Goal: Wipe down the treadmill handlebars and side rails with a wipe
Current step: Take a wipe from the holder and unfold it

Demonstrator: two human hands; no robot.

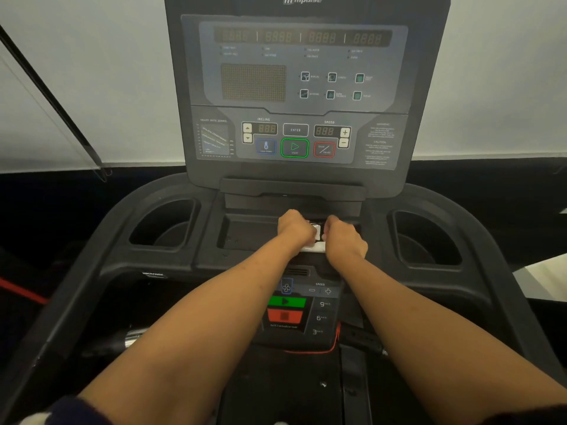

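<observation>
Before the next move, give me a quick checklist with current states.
1. Wipe held: ok, left hand and right hand both grip the white wipe at the centre tray.
2. Wipe unfolded: cannot tell, the hands hide most of it.
3. Hands on handlebars: not ok, neither touches one.
4. Console idle: ok, displays look unlit.

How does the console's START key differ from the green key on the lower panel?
START key: green outline only, hollow triangle, labelled, on the upright console. Green key: solid green fill, dark triangle, bar-shaped, on the flat lower panel. Both carry a play triangle.
</observation>
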